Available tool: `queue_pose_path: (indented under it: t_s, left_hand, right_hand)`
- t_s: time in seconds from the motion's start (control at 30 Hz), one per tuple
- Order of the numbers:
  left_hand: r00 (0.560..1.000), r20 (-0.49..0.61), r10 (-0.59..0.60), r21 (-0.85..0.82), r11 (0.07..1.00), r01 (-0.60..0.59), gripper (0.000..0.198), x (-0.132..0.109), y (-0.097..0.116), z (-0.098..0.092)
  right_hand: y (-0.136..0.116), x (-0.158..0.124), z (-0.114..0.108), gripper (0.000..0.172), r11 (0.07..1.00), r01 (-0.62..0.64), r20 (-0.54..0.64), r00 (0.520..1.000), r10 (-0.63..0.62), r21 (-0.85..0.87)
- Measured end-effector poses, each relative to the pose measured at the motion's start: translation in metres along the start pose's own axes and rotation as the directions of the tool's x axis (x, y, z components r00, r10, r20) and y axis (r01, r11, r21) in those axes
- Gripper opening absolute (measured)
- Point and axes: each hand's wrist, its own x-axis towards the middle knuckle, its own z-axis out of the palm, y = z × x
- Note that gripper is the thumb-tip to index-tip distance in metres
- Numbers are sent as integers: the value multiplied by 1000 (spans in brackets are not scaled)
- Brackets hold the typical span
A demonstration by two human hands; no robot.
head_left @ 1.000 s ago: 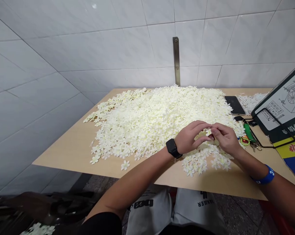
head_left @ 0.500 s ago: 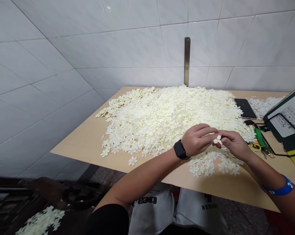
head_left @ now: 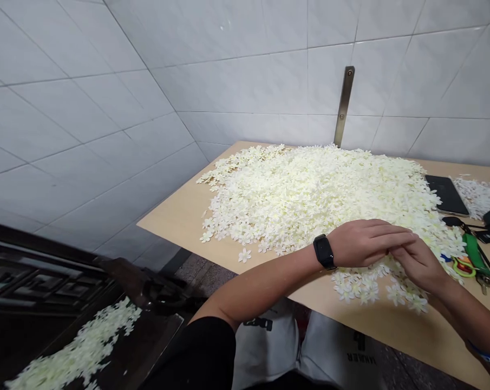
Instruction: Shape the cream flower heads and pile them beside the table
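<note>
On the surface (head_left: 163, 222) before me lies one big heap of white flowers (head_left: 318, 195), too many to count; another batch (head_left: 74, 346) lies on dark wooden furniture (head_left: 153, 336) at my lower left. One single flower (head_left: 245, 255) sits apart near the front edge. My left hand (head_left: 368, 244) overlaps the fingers of my right hand (head_left: 421, 262) by the heap's near side; I cannot tell whether my hands hold anything. To the right I count one phone (head_left: 446, 195) and one green fob (head_left: 476, 254)
</note>
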Motion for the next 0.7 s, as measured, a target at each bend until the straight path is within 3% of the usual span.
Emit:
queue_pose_path:
  t_s: [0.27, 0.37, 0.47, 0.57, 0.7]
  left_hand:
    - [994, -84, -76, -38, 997, 73, 31, -7, -6, 6]
    - [990, -36, -135, -63, 989, 132, 45, -7, -1, 7]
    - [988, 37, -147, -28, 989, 148, 58, -2, 4, 5]
    - [992, 61, -114, -13, 993, 115, 55, 3, 4, 4]
    - [989, 54, -136, -113, 984, 141, 54, 0, -3, 11]
  right_hand:
    - [1, 1, -6, 51, 985, -135, 85, 988, 127, 103]
    - [4, 0, -4, 52, 970, -204, 55, 979, 198, 136]
    - [7, 1, -4, 42, 961, -227, -1, 973, 230, 159]
    - [8, 2, -4, 33, 967, -209, -93, 970, 224, 147]
    - [2, 1, -3, 42, 975, -215, -139, 965, 222, 62]
